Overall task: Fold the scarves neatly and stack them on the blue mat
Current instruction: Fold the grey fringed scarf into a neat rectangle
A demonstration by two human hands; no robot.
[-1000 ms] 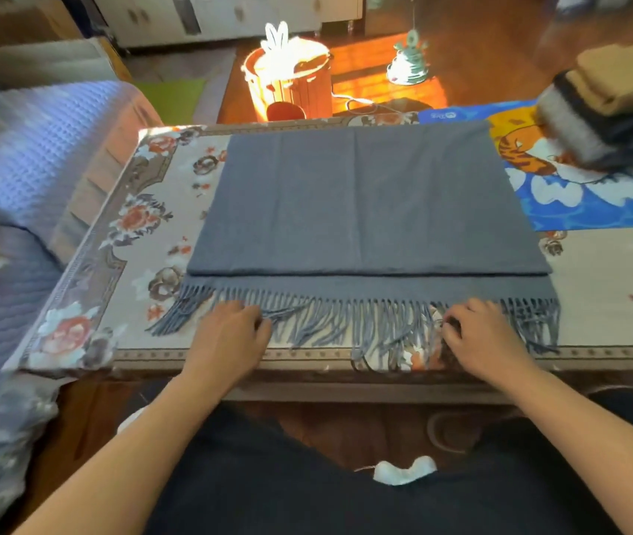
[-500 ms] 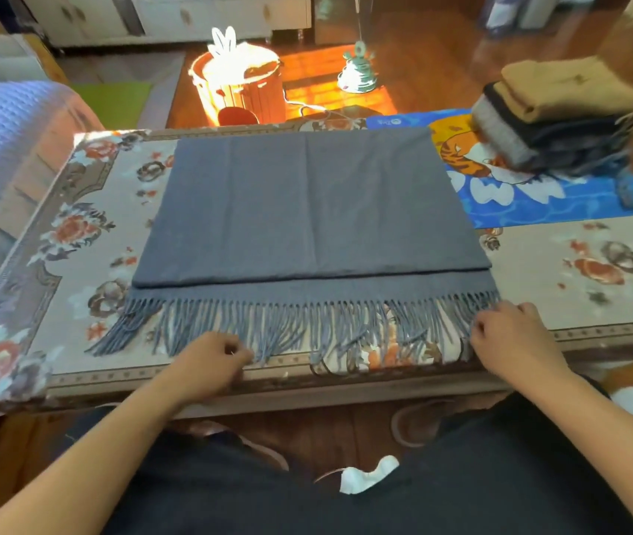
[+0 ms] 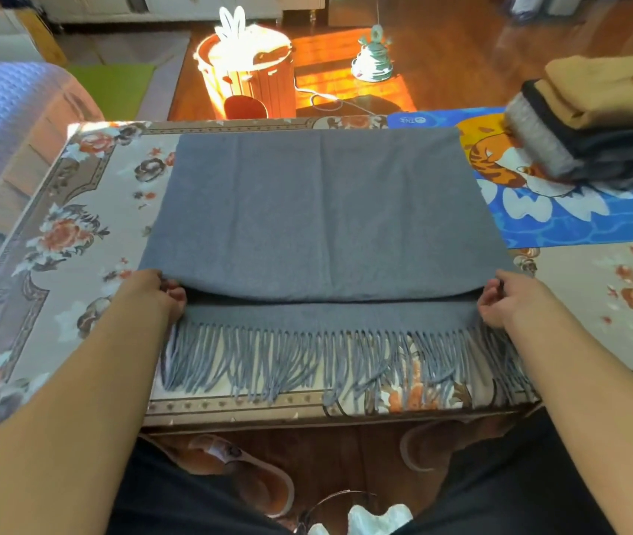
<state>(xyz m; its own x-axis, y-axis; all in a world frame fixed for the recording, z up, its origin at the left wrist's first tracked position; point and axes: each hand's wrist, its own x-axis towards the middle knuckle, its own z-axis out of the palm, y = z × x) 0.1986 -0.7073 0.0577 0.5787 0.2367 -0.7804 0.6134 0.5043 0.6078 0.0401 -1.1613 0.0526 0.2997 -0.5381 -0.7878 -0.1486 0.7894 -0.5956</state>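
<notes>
A grey fringed scarf (image 3: 318, 210) lies folded flat across the middle of the flowered table (image 3: 75, 233), its fringe trailing toward the near edge. My left hand (image 3: 156, 293) pinches the near left corner of the scarf's upper layer. At the near right corner, my right hand (image 3: 508, 299) pinches the same layer. That edge is lifted slightly off the layer beneath. The blue mat (image 3: 562, 222) with a tiger picture lies at the far right, and a stack of folded scarves (image 3: 596, 117), tan on top, sits on it.
Beyond the table stand an orange wooden bucket (image 3: 253, 79) and a small green-white ornament (image 3: 372, 59) on the wood floor. A blue-covered couch (image 3: 2, 121) flanks the table's left side. Slippers (image 3: 245, 473) lie under the near edge by my legs.
Both hands left the fringe, spread out to the scarf's sides and took hold of the upper layer's near corners, lifting that edge a little.
</notes>
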